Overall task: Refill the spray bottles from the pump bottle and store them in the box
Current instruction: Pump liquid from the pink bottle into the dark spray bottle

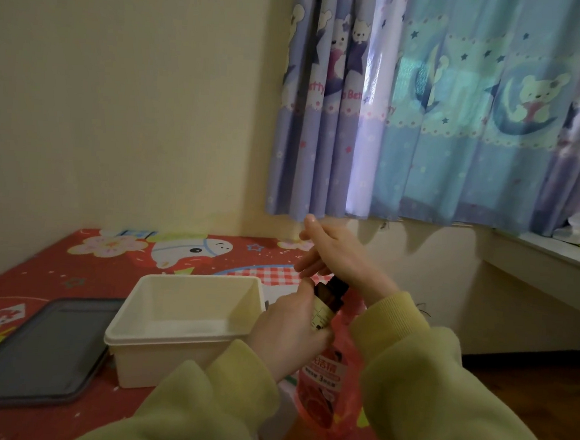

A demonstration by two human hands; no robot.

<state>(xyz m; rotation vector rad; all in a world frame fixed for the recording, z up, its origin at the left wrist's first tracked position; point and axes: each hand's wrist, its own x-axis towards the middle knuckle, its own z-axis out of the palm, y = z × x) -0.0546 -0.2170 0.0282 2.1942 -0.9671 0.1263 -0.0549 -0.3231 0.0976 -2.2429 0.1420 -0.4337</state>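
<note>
Over red bedding (72,273), left fingers (305,293) wrap the spray bottle (325,310) (amber); right fingers (313,264) splayed above.

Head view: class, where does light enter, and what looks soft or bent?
Head view: daylight glows through the blue bear-print fabric curtain, the room dim; the left hand and right hand look soft at the small brown spray bottle; wide-angle bends the curtain folds.

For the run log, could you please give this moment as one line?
left hand grips amber bottle | right hand over it, fingers straight | pump bottle below | box empty
</note>
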